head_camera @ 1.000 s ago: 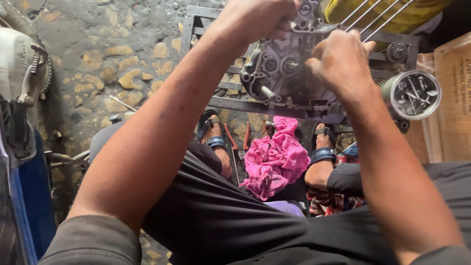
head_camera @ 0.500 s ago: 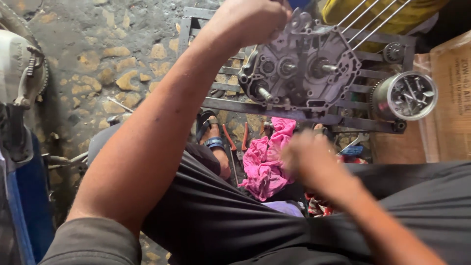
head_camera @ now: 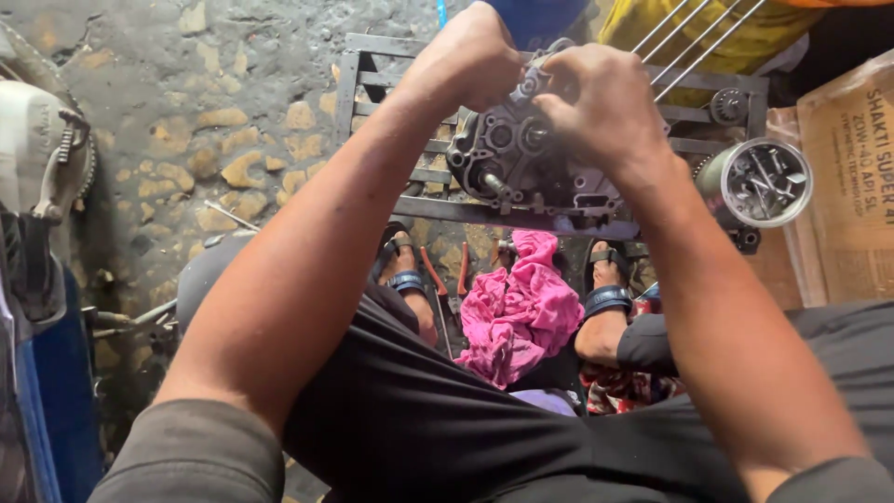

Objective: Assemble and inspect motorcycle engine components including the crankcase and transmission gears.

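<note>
Looking down from the head camera, we see both hands on a dark grey engine case [head_camera: 521, 168] that sits on a metal frame stand [head_camera: 372, 56] just past the knees. Left hand [head_camera: 470, 61] curled tight over the case's upper left edge, fingers wrapped down out of sight; it grips the case, though we cannot tell what the fingertips press. Right hand [head_camera: 596, 102] laid over the upper right part of the case, fingers bent and closed against it near a round bearing hole; whether it pinches a small part under the fingers, we cannot tell. The case stands tilted on the stand's bars, a short shaft sticking out at its lower left.

Around it: a shiny metal can [head_camera: 759, 182] holding tools, lying on its side just right of the case. Cardboard box [head_camera: 852, 177] at the far right edge. Pink rag [head_camera: 521, 312] between the two sandalled feet, below the stand. Red-handled pliers [head_camera: 442, 279] on the ground beside the rag, near the left foot. Stone ground [head_camera: 214, 121] on the left, rough and oily. Wheel spokes [head_camera: 689, 37] over something yellow at top right.
</note>
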